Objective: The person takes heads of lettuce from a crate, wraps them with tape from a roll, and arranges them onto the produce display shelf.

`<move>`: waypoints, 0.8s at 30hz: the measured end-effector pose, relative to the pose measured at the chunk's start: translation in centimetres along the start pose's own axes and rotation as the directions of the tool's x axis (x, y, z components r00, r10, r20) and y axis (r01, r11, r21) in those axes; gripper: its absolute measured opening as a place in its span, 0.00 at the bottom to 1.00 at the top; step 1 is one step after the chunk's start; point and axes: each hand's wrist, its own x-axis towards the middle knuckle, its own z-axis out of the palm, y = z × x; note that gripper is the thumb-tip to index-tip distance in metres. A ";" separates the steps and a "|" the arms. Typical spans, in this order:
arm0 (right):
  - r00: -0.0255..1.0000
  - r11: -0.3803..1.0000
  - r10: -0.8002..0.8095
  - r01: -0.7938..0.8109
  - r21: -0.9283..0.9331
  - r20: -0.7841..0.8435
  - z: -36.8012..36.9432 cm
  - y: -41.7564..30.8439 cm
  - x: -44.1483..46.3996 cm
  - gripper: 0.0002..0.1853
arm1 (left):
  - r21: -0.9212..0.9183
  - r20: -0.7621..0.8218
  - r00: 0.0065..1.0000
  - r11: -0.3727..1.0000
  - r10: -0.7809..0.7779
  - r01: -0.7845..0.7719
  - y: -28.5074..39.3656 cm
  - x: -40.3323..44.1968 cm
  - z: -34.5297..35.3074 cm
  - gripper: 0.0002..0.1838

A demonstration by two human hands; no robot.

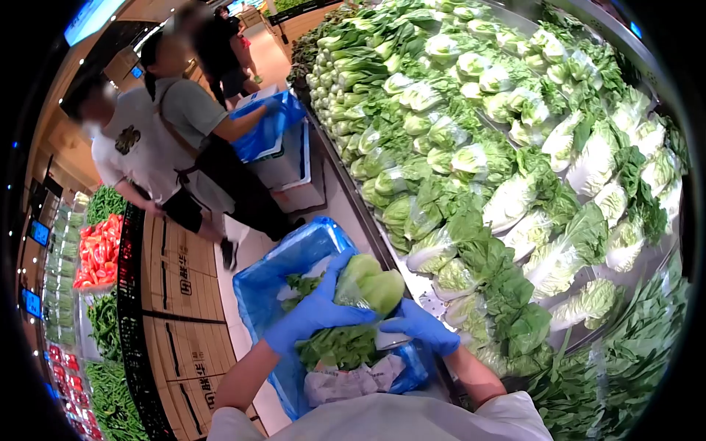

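Note:
My left hand (pixel 316 314), in a blue glove, grips a pale green head of lettuce (pixel 371 285) with clear plastic film around it. Its thumb and fingers are spread around the near and left sides. On the right, my right hand (pixel 423 328), also gloved in blue, has its fingers curled against the lower end of the same head. Beneath both hands stands a crate lined with blue plastic (pixel 254 294). Inside it lie leafy greens (pixel 342 348) and a crumpled whitish printed wrapping (pixel 353 382). A small pale flat thing by my right fingers is partly hidden.
A sloping display of leafy vegetables (pixel 515 198) fills the right, edged by a dark rail (pixel 346 173). Two people (pixel 187 121) stand ahead on the left by another blue-lined crate (pixel 268 128). Wooden panels (pixel 180 272) and a pepper display (pixel 99 253) line the left.

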 end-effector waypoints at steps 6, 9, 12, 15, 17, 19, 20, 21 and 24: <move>0.976 0.991 -0.058 0.082 0.106 -0.208 -2.7 1.7 -3.7 0.31 | -0.668 -0.105 0.990 0.744 -0.097 0.002 -5.2 5.5 -0.7 0.49; 0.938 0.993 -0.059 0.091 0.077 -0.341 -3.3 2.8 -5.5 0.29 | 0.379 -0.290 0.833 0.856 0.472 -0.353 -4.7 10.1 -3.0 0.52; 0.920 0.983 -0.031 0.098 0.152 -0.390 -3.6 3.8 -5.8 0.27 | 0.886 0.204 0.854 0.282 0.478 -0.369 0.5 16.0 -6.8 0.55; 0.935 0.951 -0.082 0.177 0.253 -0.346 -3.1 3.9 -4.8 0.26 | 0.811 0.585 0.765 -0.212 0.268 -0.546 2.5 23.5 -9.1 0.43; 0.942 0.928 -0.053 0.168 0.332 -0.331 -2.8 3.6 -4.1 0.24 | 0.688 0.678 0.714 -0.495 0.176 -0.531 4.0 27.4 -9.0 0.33; 0.930 0.914 0.086 0.069 0.400 -0.356 -1.6 0.1 -5.0 0.22 | 0.584 0.714 0.695 -0.620 0.084 -0.525 5.0 30.1 -9.1 0.31; 0.917 0.972 -0.158 0.209 0.103 -0.367 -2.0 1.3 -4.5 0.27 | 0.476 0.792 0.604 -0.709 0.088 -0.521 5.5 31.5 -8.7 0.31; 0.929 0.967 -0.131 0.197 0.161 -0.345 -2.7 1.7 -4.2 0.26 | 0.362 0.860 0.504 -0.786 0.074 -0.501 6.0 33.2 -8.2 0.30; 0.922 0.902 -0.051 0.207 0.378 -0.384 -3.5 0.8 -3.8 0.26 | 0.174 0.974 0.217 -0.826 0.064 -0.537 8.0 39.5 -5.4 0.28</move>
